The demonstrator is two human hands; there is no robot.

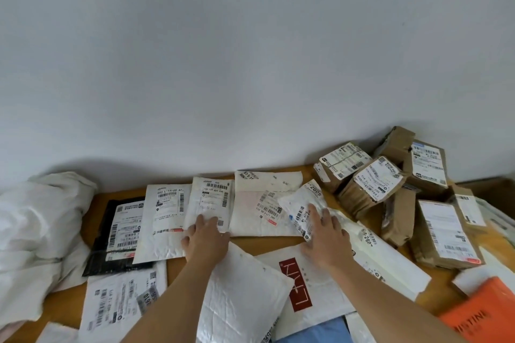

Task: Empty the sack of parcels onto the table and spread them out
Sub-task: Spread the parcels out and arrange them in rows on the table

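Note:
Flat white mailers and a black one (117, 231) lie spread across the wooden table (267, 241). My left hand (206, 237) rests with straight fingers on the lower edge of a white mailer (210, 203). With its fingers spread, my right hand (324, 234) presses on a small white padded parcel (302, 207) that lies tilted over other mailers. The crumpled white sack (36, 228) lies slack at the table's left end. A heap of brown cardboard boxes (390, 184) sits at the back right.
A white wall (250, 64) runs right behind the table. Close to me lie a padded white bag (239, 292), a white mailer with a red logo (303, 287) and an orange bag (485, 312) at the lower right. Blue cloth (320, 333) shows at the bottom edge.

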